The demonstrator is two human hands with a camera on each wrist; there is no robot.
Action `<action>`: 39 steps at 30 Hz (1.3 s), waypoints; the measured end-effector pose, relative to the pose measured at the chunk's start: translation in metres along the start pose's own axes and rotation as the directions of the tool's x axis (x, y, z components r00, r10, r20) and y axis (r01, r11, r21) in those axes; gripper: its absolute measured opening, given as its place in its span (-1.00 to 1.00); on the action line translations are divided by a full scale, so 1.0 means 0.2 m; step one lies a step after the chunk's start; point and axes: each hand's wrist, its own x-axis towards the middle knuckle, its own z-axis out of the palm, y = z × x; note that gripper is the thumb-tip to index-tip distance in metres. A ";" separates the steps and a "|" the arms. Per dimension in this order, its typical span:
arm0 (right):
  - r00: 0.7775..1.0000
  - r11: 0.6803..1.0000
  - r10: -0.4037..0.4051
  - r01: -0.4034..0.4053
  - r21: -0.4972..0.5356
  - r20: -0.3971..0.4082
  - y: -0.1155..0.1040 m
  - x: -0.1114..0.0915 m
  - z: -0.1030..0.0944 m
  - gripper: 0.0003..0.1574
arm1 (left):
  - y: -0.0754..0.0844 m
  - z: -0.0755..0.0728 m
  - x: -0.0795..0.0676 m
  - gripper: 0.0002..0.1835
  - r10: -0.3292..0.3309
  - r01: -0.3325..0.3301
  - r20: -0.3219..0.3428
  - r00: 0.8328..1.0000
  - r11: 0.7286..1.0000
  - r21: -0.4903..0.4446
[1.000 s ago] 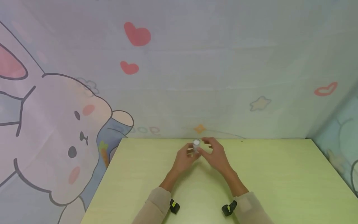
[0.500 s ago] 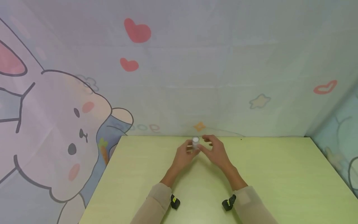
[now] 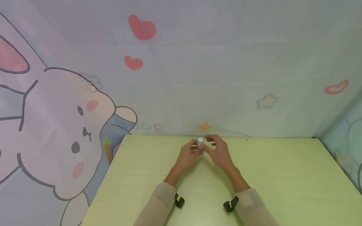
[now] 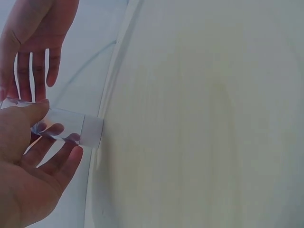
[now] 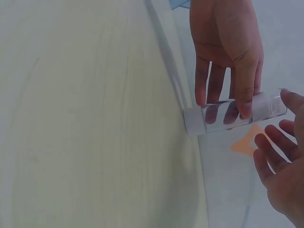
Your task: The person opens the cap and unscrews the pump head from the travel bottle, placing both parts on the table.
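Observation:
A small clear cylindrical bottle (image 3: 200, 140) with a white base stands roughly upright between both hands near the table's far edge. My left hand (image 3: 187, 156) grips its side, thumb on one face and fingers round the other. The right wrist view shows this left hand (image 5: 228, 52) coming in from above, across the bottle's clear body (image 5: 221, 116). My right hand (image 3: 220, 154) is at the top end, its thumb at the bottle's upper part. Its other fingers are spread and loosely bent, apart from the bottle (image 4: 71, 124). Whether the base touches the table is unclear.
The pale yellow-green table (image 3: 282, 175) reaches back to a cloth backdrop (image 3: 198, 69) printed with hearts, a star and a rabbit (image 3: 62, 125). A tiny dark speck (image 3: 247, 139) lies near the far edge. Black wrist cameras (image 3: 179, 200) sit at both sleeves.
The head view has shifted slightly. Both hands stay around the bottle in nearly the same pose; the right thumb appears slightly nearer the bottle's top.

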 end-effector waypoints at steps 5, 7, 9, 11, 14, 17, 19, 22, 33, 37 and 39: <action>1.000 1.000 0.009 -0.009 -0.017 -0.002 -0.01 0.00 0.02 -0.46 | -0.01 0.00 0.01 -0.56 -0.012 0.012 0.021 1.000 1.000 0.007; 1.000 1.000 0.015 -0.015 -0.026 0.008 -0.02 -0.01 0.02 -0.48 | -0.01 0.00 0.01 -0.57 -0.014 0.014 0.021 1.000 1.000 0.011; 1.000 1.000 0.018 -0.018 -0.024 0.014 -0.04 -0.01 0.02 -0.49 | -0.01 -0.01 0.01 -0.58 -0.006 0.006 0.020 1.000 1.000 0.012; 0.999 0.999 0.022 -0.021 -0.027 0.024 -0.05 -0.01 0.02 -0.49 | 0.00 -0.02 0.01 -0.57 0.002 -0.002 0.016 1.000 1.000 0.010; 0.999 1.000 0.025 -0.024 -0.017 0.030 -0.06 -0.01 0.03 -0.49 | -0.01 -0.02 0.00 -0.56 0.003 -0.003 0.012 1.000 1.000 0.008; 0.999 1.000 0.027 -0.026 -0.017 0.030 -0.06 -0.02 0.03 -0.48 | -0.01 -0.02 -0.01 -0.55 -0.005 0.005 0.013 1.000 1.000 0.000; 0.999 1.000 0.025 -0.024 -0.014 0.020 -0.06 -0.02 0.04 -0.47 | -0.02 -0.02 -0.01 -0.56 0.006 -0.006 0.011 1.000 1.000 -0.010; 1.000 1.000 0.021 -0.021 -0.011 0.012 -0.06 -0.03 0.04 -0.47 | -0.02 -0.02 -0.01 -0.57 0.018 -0.018 0.011 1.000 1.000 -0.007; 0.999 0.999 0.036 -0.036 0.005 -0.009 -0.06 -0.08 0.04 -0.46 | -0.03 0.01 -0.01 -0.60 0.014 -0.014 0.009 1.000 1.000 0.009; 1.000 1.000 0.015 -0.015 0.002 -0.004 -0.06 -0.07 0.05 -0.45 | -0.03 0.00 -0.02 -0.61 0.024 -0.024 0.001 1.000 1.000 0.005; 1.000 1.000 0.001 -0.001 -0.004 -0.002 -0.06 -0.06 0.06 -0.45 | -0.03 0.00 -0.02 -0.61 0.031 -0.031 -0.004 1.000 1.000 0.004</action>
